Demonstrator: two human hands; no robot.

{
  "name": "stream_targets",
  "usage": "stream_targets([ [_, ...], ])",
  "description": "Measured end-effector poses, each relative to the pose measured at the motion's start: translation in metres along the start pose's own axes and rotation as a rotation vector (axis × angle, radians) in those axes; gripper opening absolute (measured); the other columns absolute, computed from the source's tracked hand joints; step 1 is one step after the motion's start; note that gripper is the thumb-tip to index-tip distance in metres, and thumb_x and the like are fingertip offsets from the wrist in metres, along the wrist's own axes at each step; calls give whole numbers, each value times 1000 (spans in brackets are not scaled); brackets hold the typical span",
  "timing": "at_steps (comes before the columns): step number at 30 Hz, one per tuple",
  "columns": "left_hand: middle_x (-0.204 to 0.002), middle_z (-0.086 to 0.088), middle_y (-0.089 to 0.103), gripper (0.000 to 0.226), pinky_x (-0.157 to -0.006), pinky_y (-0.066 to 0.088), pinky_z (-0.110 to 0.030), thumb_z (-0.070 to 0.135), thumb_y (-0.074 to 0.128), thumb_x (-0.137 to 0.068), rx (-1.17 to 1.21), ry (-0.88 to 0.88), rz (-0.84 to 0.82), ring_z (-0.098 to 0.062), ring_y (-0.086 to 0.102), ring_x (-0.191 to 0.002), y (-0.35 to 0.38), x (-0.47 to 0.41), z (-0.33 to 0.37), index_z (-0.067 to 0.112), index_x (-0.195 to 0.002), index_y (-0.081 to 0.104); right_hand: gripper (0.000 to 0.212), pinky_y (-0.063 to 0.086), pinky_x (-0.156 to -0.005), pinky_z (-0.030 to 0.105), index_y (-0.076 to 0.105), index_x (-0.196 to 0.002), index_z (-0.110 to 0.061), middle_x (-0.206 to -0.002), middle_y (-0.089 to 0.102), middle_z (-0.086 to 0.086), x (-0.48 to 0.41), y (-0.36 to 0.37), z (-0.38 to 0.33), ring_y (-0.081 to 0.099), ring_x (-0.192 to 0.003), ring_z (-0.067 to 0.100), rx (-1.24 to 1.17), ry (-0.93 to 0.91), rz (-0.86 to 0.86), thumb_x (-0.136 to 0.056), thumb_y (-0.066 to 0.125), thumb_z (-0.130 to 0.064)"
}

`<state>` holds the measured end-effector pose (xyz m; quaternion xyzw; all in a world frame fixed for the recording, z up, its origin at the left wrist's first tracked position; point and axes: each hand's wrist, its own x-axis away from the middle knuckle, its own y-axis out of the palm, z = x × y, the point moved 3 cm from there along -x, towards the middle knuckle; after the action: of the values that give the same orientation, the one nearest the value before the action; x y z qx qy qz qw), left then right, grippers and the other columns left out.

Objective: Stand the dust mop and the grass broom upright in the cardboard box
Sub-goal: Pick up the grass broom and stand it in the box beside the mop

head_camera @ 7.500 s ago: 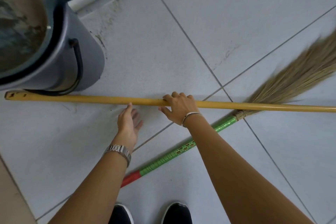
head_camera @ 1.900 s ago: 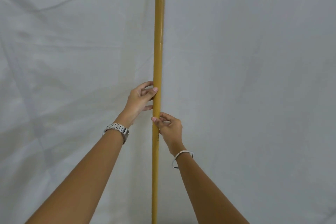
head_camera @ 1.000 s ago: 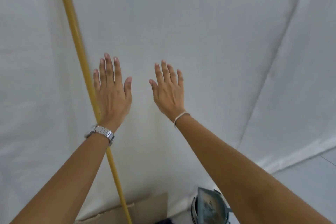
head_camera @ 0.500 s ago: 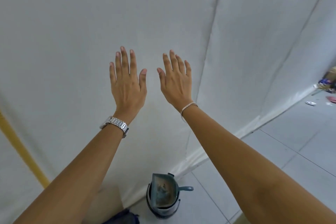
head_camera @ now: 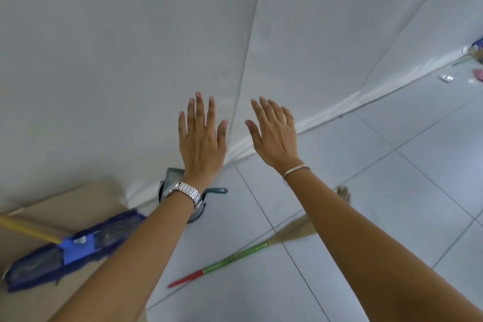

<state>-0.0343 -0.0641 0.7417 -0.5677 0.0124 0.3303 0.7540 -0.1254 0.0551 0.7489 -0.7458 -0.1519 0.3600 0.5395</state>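
Observation:
The dust mop, with a flat blue head and a yellow pole running off the left edge, rests in the cardboard box at the lower left. The grass broom, with a green and red handle and straw bristles, lies on the floor tiles, its bristle end partly hidden behind my right forearm. My left hand and my right hand are raised side by side in the middle of the view, fingers spread, holding nothing.
A white cloth backdrop hangs behind the box and meets the tiled floor. A grey bin with a teal dustpan stands by the box, partly behind my left wrist. Small litter lies at the far right.
Both hands let go of the yellow pole and opened. The view has swung down and to the right, bringing the mop head in the box and the broom on the floor into sight.

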Motion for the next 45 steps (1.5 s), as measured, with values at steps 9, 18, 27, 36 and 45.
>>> stream_targets([
  [9, -156, -8, 8, 58, -118, 3, -38, 45, 16, -95, 17, -123, -423, -22, 6, -145, 285, 182, -90, 17, -146, 15, 46, 32, -107, 44, 37, -138, -19, -143, 46, 9, 162, 285, 76, 44, -129, 28, -44, -65, -450, -97, 37, -40],
  [18, -158, -8, 4, 64, -117, 5, -40, 54, 6, -93, -118, -412, -740, -23, 4, -145, 482, 390, -207, 21, -148, 7, 53, 30, -109, 46, 28, -142, -19, -148, 38, 9, 318, 533, 90, 38, -132, 29, -48, -142, -814, -96, 34, -45],
  [27, -158, -11, -2, 60, -117, 8, -39, 45, 20, -97, -62, -573, -945, -24, -1, -145, 578, 491, -257, 18, -148, 1, 54, 25, -111, 47, 27, -142, -20, -150, 35, 8, 397, 673, 87, 33, -136, 28, -65, -231, -1022, -95, 39, -44],
  [36, -129, -15, 51, 43, -99, 44, -40, 1, 54, -90, 1107, -1951, 32, -28, 50, -121, 607, 492, -280, 1, -131, 41, 34, 41, -95, 41, 48, -128, -15, -122, 56, 11, 409, 704, 81, 53, -110, 30, -28, -248, -1054, -94, 49, -18],
  [45, -119, -8, 56, 47, -90, 49, -46, 11, 57, -90, 1418, -1995, 331, -23, 51, -113, 561, 436, -270, 16, -135, 43, 25, 46, -68, 37, 51, -116, -11, -111, 54, 13, 355, 662, 69, 59, -85, 31, -168, -157, -1068, -92, 48, -4],
])
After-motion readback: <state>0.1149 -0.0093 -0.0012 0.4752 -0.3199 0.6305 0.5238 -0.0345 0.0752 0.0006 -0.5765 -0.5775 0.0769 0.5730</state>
